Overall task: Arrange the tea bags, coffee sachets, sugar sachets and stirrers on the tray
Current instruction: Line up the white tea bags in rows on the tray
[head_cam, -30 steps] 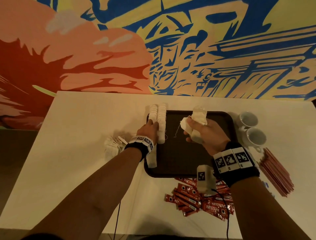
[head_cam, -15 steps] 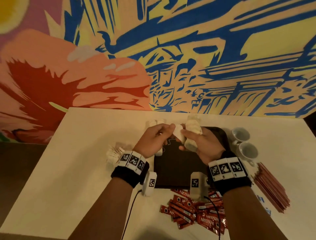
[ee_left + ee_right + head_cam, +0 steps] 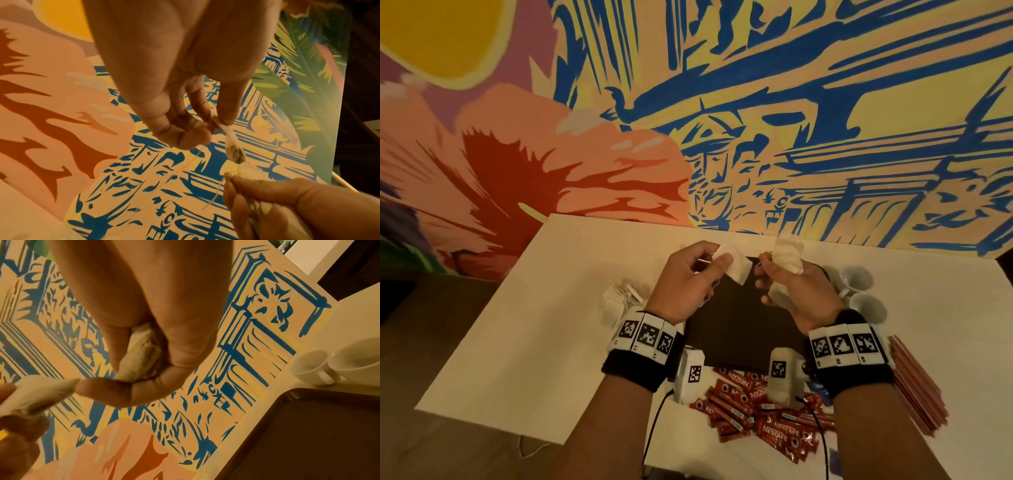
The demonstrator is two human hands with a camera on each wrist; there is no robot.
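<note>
One white tea bag (image 3: 734, 265) is pinched between the thumb and fingertips of the left hand (image 3: 690, 284), raised above the far edge of the dark tray (image 3: 743, 329); dark leaf shows through its thin paper in the left wrist view, and a fine string trails from it. A bunch of further tea bags (image 3: 787, 255), too crumpled to be counted, is gripped in the curled fingers of the right hand (image 3: 798, 291), just right of the single bag. Both hands are held up side by side, wrists toward the near edge. A heap of red Nescafe coffee sachets (image 3: 763, 411) lies near of the tray, a pile of paper sachets (image 3: 619, 299) to its left, a stack of pink stirrers (image 3: 917, 383) to its right. Two white cups (image 3: 859, 291) stand by the tray's far right corner, on the white table (image 3: 534, 325).
</note>
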